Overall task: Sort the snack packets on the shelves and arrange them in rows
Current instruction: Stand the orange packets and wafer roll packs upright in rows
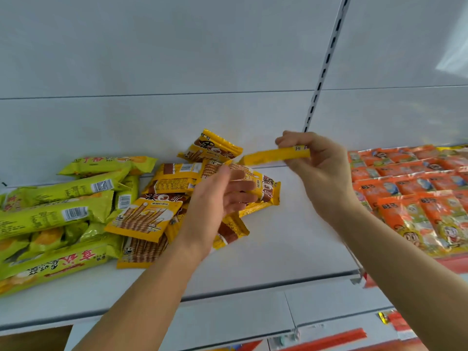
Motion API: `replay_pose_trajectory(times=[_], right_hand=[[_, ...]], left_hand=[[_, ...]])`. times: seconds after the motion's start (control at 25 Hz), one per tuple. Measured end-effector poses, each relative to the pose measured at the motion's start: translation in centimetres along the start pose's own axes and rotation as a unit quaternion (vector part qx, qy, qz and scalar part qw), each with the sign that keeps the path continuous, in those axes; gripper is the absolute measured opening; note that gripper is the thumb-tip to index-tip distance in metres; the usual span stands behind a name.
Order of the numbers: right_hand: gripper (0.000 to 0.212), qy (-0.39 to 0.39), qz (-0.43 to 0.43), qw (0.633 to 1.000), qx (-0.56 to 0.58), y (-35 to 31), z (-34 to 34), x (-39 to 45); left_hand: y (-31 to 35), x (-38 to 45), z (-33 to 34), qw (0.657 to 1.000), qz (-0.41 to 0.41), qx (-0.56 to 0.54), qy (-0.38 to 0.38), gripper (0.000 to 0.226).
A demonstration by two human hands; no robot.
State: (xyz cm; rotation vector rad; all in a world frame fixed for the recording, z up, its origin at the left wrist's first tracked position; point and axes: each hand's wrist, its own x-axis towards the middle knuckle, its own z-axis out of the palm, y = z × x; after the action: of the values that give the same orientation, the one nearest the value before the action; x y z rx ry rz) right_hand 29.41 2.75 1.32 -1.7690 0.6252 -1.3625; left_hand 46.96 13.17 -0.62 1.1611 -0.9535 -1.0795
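Snack packets lay across the white shelf (291, 244) in three groups. At the far left were the long green packets (50, 214), piled loosely with several barcode side up; being film-wrapped and light, they looked apt to slide over one another, so a hold across the middle of the body would serve better than the crimped ends. Beside them sat the jumbled heap of yellow wafer-roll packets (147, 214), flat and thin; the rolls inside were probably brittle, which argued for a gentle pinch at an edge seam rather than a squeeze on the face. The left hand (220, 198) hovered over that heap with fingers straight and loosely spread, holding nothing, though whether the fingertips touched a packet beneath could not be told. The right hand (316, 168) was raised above the shelf and pinched one yellow packet (276, 156) edge-on between thumb and fingers. At the far right, orange packets (415, 198) already lay in overlapping rows.
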Motion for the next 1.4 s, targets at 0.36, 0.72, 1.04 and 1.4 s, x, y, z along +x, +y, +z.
replay_pose_trajectory(times=[0.36,0.72,1.04,1.4], right_hand=[[0.059,-0.139,0.015,0.985,-0.100,-0.1,-3.7,0.0],[0.066,-0.347,0.147,0.905,-0.199,-3.7,-7.3,7.6],[0.014,-0.252,0.198,0.918,-0.235,-1.1,-9.2,7.1],[0.039,-0.151,0.289,0.917,-0.230,1.9,-10.7,6.4]], left_hand=[[0.4,1.3,3.4,0.995,-0.012,-0.027,0.090,0.040],[1.5,3.4,3.4,0.973,0.095,0.192,0.085,0.032],[2.5,7.7,4.7,0.923,0.138,0.359,0.025,0.028],[1.3,8.0,4.3,0.637,0.117,0.718,-0.256,0.026]])
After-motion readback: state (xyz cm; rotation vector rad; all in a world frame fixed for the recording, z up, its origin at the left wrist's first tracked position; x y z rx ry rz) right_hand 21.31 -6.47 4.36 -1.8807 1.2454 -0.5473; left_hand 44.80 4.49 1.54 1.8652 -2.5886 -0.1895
